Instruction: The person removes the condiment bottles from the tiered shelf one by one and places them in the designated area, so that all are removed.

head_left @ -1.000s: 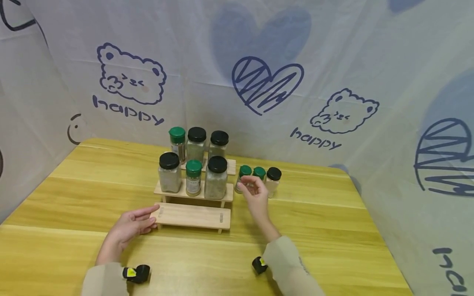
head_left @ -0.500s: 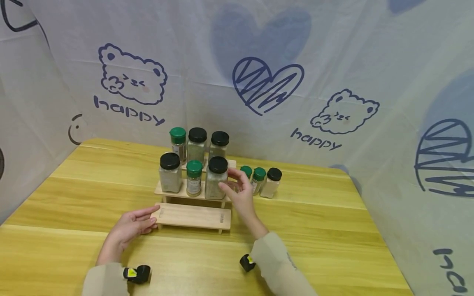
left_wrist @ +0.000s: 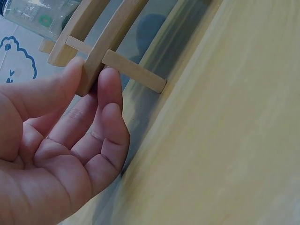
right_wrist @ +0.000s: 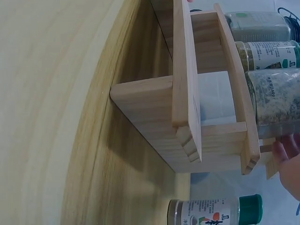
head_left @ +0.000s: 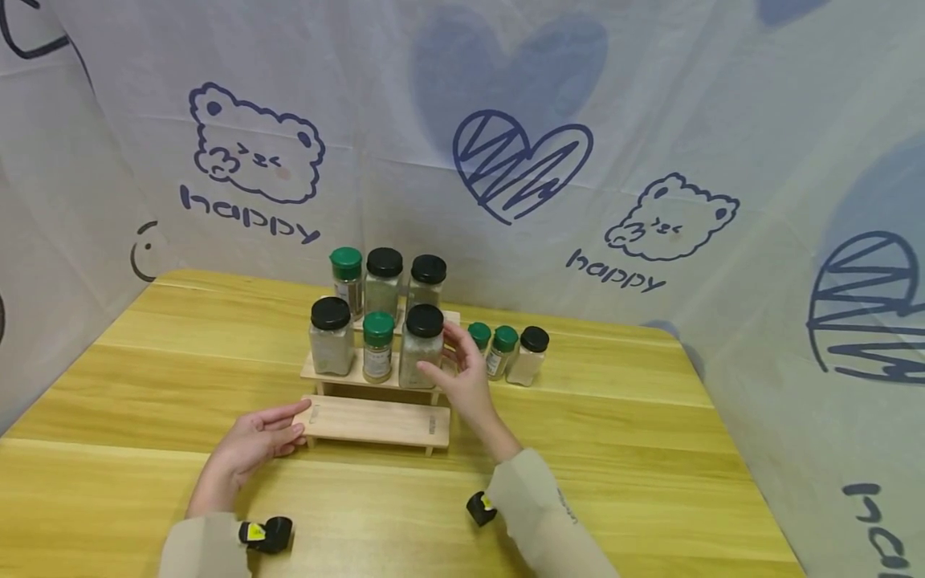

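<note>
We read the step in hand as seating the jar (head_left: 417, 352) on the rack (head_left: 372, 421); it stands upright at the right end of the rack's middle step; right hand (head_left: 468, 381) curls round it, thumb in front, fingers behind, how hard we can't tell; left hand (head_left: 253, 441) pinches the left end of the rack's front step, probably bracing it; next move, we reckon, calls for a slow release, no sideways knock to the shaker (head_left: 377, 353) just left of the jar; we'd want the left pinch firm for that.

Materials: rack is pale wood, grain showing, long flat boards on short legs; jar is clear and boxy, flecked contents, round black cap (head_left: 424, 321); shaker is slimmer, green-topped; three small jars (head_left: 501, 357) stand right of the rack on the table (head_left: 614, 449), yellow wood-grain; cloth (head_left: 390, 80) behind the rack is pale, lightly creased, printed blue.
</note>
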`<state>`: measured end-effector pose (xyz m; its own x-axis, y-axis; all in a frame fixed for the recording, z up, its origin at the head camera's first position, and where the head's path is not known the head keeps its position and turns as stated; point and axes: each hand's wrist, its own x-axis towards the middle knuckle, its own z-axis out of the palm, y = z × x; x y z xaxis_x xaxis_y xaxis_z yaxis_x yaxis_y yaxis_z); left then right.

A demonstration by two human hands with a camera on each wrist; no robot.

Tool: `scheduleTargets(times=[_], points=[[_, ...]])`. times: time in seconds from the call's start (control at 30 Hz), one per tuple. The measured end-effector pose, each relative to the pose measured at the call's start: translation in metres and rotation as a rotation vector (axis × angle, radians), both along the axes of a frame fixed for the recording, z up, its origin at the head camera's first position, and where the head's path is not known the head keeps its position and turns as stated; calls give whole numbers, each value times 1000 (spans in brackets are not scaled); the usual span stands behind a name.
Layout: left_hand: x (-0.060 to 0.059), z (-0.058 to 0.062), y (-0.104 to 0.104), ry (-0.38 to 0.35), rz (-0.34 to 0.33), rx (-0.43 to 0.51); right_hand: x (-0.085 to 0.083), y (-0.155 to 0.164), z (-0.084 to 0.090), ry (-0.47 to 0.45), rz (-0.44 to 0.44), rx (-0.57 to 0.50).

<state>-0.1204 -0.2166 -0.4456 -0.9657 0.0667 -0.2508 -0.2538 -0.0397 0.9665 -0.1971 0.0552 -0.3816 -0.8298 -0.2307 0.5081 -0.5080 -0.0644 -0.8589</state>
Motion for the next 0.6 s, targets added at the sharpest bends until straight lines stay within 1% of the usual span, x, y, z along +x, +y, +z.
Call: scheduleTargets(times=[0.27, 0.6], points=[[1, 1, 0, 13, -5, -16, 1, 0, 0, 4, -10, 10], [2, 2, 0, 8, -6, -27, 2, -1, 3, 60, -64, -2]])
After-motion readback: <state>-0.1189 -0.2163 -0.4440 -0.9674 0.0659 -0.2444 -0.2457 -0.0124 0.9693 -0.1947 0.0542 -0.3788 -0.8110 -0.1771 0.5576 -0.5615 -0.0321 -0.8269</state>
